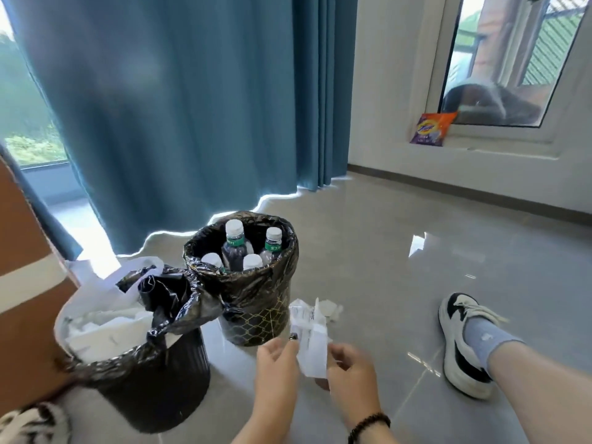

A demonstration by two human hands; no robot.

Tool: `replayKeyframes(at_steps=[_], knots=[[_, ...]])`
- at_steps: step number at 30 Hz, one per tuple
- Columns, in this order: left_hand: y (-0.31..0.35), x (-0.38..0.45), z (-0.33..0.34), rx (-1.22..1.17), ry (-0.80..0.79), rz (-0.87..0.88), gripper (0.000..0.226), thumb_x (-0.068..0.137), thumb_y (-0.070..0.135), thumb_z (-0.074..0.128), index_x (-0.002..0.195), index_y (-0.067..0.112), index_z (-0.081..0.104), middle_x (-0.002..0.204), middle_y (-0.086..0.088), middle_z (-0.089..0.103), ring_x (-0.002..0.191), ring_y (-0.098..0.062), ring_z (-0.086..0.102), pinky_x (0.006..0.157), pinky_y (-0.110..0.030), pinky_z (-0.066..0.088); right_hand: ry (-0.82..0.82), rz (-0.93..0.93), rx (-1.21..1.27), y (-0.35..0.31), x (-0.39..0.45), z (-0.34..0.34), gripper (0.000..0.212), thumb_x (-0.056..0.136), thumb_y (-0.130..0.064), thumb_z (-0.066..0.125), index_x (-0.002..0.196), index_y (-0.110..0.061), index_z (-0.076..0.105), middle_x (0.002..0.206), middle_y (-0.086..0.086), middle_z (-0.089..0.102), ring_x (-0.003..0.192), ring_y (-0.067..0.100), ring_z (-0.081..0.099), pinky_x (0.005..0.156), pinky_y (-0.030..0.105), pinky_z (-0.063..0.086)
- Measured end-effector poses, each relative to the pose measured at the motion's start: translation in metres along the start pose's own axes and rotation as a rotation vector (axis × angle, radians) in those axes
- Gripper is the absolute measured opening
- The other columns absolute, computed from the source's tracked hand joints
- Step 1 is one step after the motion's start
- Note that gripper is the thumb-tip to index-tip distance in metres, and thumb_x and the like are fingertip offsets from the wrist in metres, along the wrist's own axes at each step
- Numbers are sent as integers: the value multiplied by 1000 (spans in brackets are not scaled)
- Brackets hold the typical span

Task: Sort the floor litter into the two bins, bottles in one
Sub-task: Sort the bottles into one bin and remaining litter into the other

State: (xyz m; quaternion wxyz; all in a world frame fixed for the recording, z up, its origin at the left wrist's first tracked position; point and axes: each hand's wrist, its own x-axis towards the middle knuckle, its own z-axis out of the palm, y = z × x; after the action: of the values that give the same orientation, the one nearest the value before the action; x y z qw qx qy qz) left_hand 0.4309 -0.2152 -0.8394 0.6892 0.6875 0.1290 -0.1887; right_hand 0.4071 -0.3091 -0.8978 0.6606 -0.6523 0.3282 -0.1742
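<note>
Two bins lined with black bags stand on the grey floor. The farther bin (256, 318) holds several capped bottles (235, 248) standing upright. The nearer bin (160, 389) at left is full of white paper and plastic scraps (105, 328). Just right of the bins, low in the view, my left hand (277, 363) and my right hand (350, 370) both pinch a crumpled white paper (312, 334) between them. A small white scrap (331, 307) lies on the floor behind the paper.
A brown cardboard box (25, 283) stands at the left edge beside the nearer bin. A blue curtain (192, 91) hangs behind the bins. My shoe and socked foot (464, 344) rest on the floor at right. An orange-purple packet (432, 128) leans on the far window sill.
</note>
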Motion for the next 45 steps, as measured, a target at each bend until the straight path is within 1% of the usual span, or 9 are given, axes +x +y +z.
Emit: replayKeyframes(at_steps=[3, 8, 12, 16, 20, 25, 32, 38, 45], knots=[[4, -24, -26, -7, -92, -69, 20, 95, 23, 53, 103, 5, 58, 69, -11, 59, 52, -21, 55, 59, -30, 41, 8, -58, -73, 5, -35, 16, 15, 81, -18, 67, 70, -27, 66, 73, -3, 68, 73, 19, 65, 72, 43, 57], [23, -48, -66, 169, -155, 30, 22, 77, 25, 69, 80, 3, 72, 64, -9, 63, 58, -20, 57, 55, -25, 42, -177, -139, -100, -20, -72, 25, 8, 67, -34, 69, 70, -27, 65, 64, 4, 67, 63, 24, 63, 67, 41, 58], [77, -42, -100, 117, -81, 193, 18, 86, 23, 68, 89, 5, 70, 71, -11, 71, 61, -19, 64, 60, -30, 47, -512, -225, -137, -86, -65, 33, 13, 84, -6, 54, 74, -10, 61, 63, 11, 68, 51, 19, 61, 50, 28, 50], [136, -29, -128, 243, -33, 383, 15, 92, 27, 63, 98, 15, 71, 88, -12, 75, 76, -23, 67, 75, -39, 52, -419, -533, -326, -157, -36, 50, 13, 84, -19, 51, 76, -17, 60, 69, 5, 70, 62, 21, 67, 66, 38, 58], [147, -35, -133, 626, -1, 589, 16, 88, 35, 65, 83, 21, 67, 70, -2, 70, 56, -7, 59, 53, -19, 47, -384, -688, -395, -201, -22, 53, 18, 86, -35, 56, 101, -24, 57, 82, -9, 63, 77, 8, 61, 77, 28, 51], [135, -46, -127, 734, -117, 732, 18, 84, 33, 69, 83, 16, 65, 72, 0, 68, 60, -16, 63, 55, -24, 48, -809, -412, -338, -209, -39, 40, 17, 93, -17, 54, 109, -19, 56, 83, -12, 59, 72, -4, 60, 61, 17, 52], [131, -37, -135, 328, -222, 435, 46, 62, 26, 83, 99, 8, 63, 76, -3, 74, 60, -15, 68, 50, -24, 53, -730, -165, -82, -171, -42, 26, 13, 88, 0, 59, 102, -2, 58, 77, 5, 64, 59, 9, 61, 55, 34, 59], [127, -38, -145, 85, -594, 56, 49, 76, 32, 67, 118, 6, 65, 121, -23, 64, 113, -48, 58, 94, -55, 51, -596, -294, 40, -176, -49, 17, 10, 85, 4, 61, 85, -6, 61, 76, 13, 66, 53, 23, 58, 40, 26, 51], [128, -52, -128, 140, -531, 364, 41, 72, 24, 68, 109, 9, 58, 90, -11, 71, 72, -22, 68, 54, -29, 58, -770, -187, 101, -191, -52, 0, 51, 60, -35, 78, 100, -10, 60, 90, 15, 62, 63, 25, 59, 45, 32, 53]])
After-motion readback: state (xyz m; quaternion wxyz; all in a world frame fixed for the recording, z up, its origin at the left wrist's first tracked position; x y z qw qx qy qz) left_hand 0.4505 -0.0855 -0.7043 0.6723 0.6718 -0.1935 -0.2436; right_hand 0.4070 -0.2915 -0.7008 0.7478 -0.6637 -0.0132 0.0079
